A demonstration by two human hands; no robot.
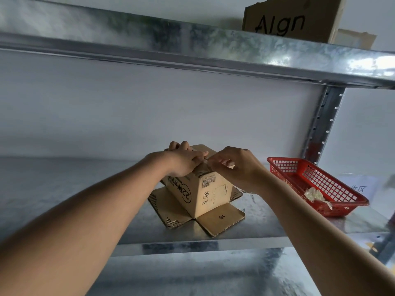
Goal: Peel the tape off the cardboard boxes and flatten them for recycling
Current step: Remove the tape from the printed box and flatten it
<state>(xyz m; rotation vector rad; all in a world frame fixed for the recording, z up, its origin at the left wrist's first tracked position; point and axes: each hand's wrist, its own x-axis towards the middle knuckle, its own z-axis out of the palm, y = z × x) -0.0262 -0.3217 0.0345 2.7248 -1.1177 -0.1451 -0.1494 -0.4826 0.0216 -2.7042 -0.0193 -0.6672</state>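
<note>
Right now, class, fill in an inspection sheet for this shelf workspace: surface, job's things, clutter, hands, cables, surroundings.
Surface: galvanised metal shelf, bare to the left of the box.
Job's things: small cardboard box stands upside down, its flaps splayed flat on the shelf; crinkled tape on its top edge.
Clutter: red basket to the right, holding a pale wad, probably peeled tape.
Hands: left hand presses on the box top; right hand pinches at the tape.
Cables: nothing seen.
Surroundings: upper shelf carries a second cardboard box; perforated upright; white wall behind.
</note>
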